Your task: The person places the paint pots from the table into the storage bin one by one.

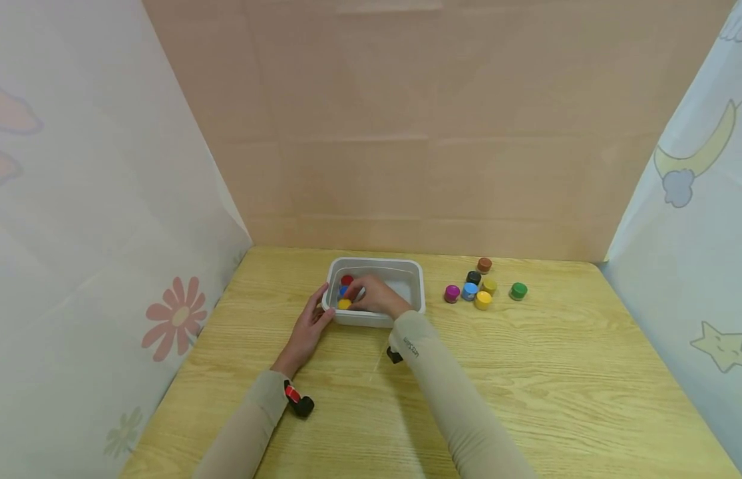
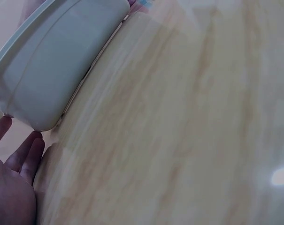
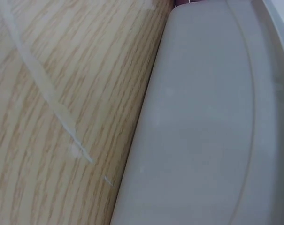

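Note:
A white plastic tub [image 1: 376,320] stands on the table. At its left end lie a red-lidded jar [image 1: 347,280], a blue jar [image 1: 343,291] and a yellow jar [image 1: 344,304]. My right hand [image 1: 373,295] reaches into the tub over the front rim, thumb and forefinger curled at the yellow jar, which they seem to pinch. Part of the blue jar is hidden by those fingers. My left hand [image 1: 307,332] spans the tub's front left corner, its fingertips [image 2: 34,140] touching the outside. In the right wrist view only the tub's outer wall [image 3: 203,122] shows large, with the hand mostly hidden.
Right of the tub stand several small jars: purple [image 1: 451,293], light blue [image 1: 469,291], black [image 1: 474,277], brown [image 1: 484,265], yellow [image 1: 483,301], dark yellow [image 1: 489,286] and green [image 1: 518,291]. A brown paper-like wall [image 1: 359,166] borders the table's back edge.

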The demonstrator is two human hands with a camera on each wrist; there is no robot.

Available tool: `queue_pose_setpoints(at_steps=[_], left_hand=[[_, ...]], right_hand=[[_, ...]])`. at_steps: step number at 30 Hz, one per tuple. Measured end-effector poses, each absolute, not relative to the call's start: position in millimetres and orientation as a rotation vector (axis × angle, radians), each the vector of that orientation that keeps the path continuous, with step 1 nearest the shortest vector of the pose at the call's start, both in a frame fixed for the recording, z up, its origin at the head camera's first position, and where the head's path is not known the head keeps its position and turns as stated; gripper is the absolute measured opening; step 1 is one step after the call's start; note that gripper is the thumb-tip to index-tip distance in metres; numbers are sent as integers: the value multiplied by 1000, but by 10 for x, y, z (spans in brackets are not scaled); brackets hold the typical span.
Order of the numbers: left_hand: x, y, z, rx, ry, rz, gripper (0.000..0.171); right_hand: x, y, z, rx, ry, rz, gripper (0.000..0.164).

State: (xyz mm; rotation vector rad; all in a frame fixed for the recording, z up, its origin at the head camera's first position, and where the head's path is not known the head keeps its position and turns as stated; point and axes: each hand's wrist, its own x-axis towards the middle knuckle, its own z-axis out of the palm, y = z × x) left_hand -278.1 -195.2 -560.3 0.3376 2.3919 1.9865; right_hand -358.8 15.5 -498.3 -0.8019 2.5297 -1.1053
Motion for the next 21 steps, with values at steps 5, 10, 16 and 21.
queue_pose_setpoints(at_steps=[5, 10, 16, 21], left_hand=[[-2776, -1949, -5599, 325, 2395, 1983, 61], [-2778, -1948, -5615, 323, 2407, 1978, 60], [-2773, -1942, -5618, 346, 2409, 1972, 60], [-2777, -1947, -5613, 327, 2419, 1972, 60]], right_hand=[[-3594, 160, -4991, -808, 2526, -1117, 19], [-3581, 186, -4981, -805, 2519, -1136, 18], [-3541, 278, -4865, -818, 2541, -1148, 22], [-3511, 396, -4777, -812, 2516, -1223, 27]])
